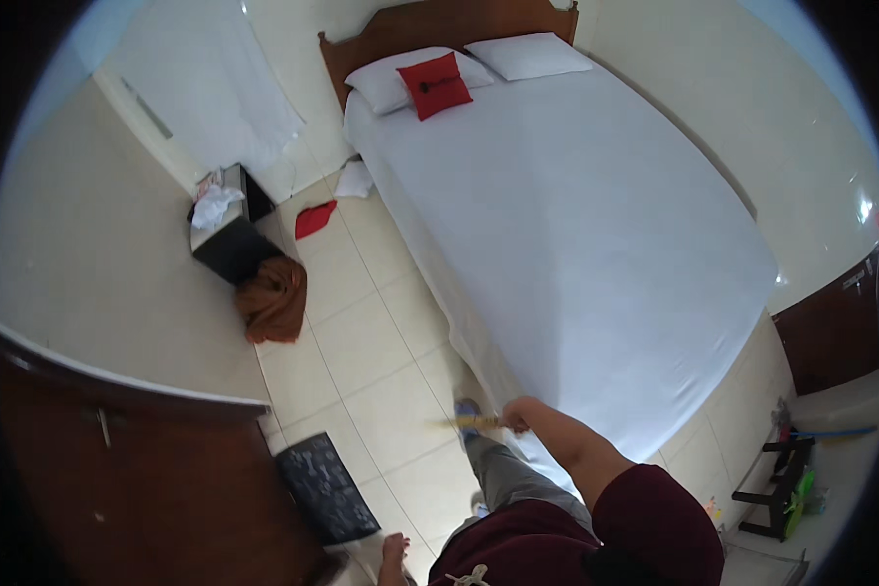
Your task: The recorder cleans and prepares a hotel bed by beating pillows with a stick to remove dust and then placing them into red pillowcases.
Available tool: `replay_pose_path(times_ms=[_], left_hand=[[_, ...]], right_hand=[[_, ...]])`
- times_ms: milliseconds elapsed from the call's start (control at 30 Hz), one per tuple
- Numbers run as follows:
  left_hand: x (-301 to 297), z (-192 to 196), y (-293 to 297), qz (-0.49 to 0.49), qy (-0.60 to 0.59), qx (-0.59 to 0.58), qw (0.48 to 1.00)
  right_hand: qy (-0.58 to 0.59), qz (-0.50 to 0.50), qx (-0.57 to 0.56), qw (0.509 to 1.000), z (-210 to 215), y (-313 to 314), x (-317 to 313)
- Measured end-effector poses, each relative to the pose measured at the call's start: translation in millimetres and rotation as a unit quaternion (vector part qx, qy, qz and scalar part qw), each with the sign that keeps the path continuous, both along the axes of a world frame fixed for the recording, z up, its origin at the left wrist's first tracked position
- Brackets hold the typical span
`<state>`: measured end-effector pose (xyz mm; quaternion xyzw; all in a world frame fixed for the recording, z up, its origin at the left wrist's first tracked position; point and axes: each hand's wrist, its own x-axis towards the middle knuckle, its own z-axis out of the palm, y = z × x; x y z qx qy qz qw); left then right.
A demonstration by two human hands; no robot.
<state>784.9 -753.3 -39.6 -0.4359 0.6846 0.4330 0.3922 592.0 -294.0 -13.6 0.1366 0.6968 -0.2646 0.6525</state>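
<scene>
My right hand (518,415) is closed around a short straw-coloured stick-like tool (484,423), held out beside the near left corner of the bed. Its far end is smeared by motion, so its exact kind is unclear. Under that hand lies the white sheet (596,244), spread over the wide bed. My left hand (395,549) hangs low near the dark patterned doormat (324,488), its fingers slightly apart with nothing visible in them. A red cushion (435,86) leans on one of two white pillows (527,57) at the wooden headboard (439,24).
Left of the bed, a brown cloth (273,301) lies beside a dark cabinet (230,244) topped with crumpled white material. A red cloth (315,220) and a white cloth (355,180) lie on the tiles. A brown door (117,469) stands at left, a dark rack (781,488) at right.
</scene>
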Motion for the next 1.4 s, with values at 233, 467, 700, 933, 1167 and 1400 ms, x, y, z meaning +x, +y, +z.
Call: replay_pose_path(times_ms=[233,467,700,933,1167,1400], left_hand=[[-93.5,-15.2,-37.3,0.007,-0.027,0.022,0.999],[-279.4,33.0,30.2,-0.039,0.007,0.024,0.999],[-411.1,13.0,30.4,-0.151,0.035,0.033,0.987],[-574.0,0.1,-1.3,-0.115,0.054,0.05,0.991],[-737.2,33.8,35.1,-0.087,0.094,0.058,0.99],[-799.3,15.0,41.0,-0.038,0.046,0.065,0.996]], right_hand=[[0.243,-0.356,0.097,0.897,55.2,-11.3,-92.4],[0.231,-0.37,-0.131,0.89,67.7,52.4,-184.5],[0.321,-0.748,0.126,0.568,31.2,102.7,-288.9],[0.167,-0.345,-0.146,0.912,87.8,37.6,-407.7],[0.263,-0.747,0.093,0.604,17.1,83.0,-488.4],[0.288,-0.174,-0.098,0.937,95.2,-5.2,-640.1]])
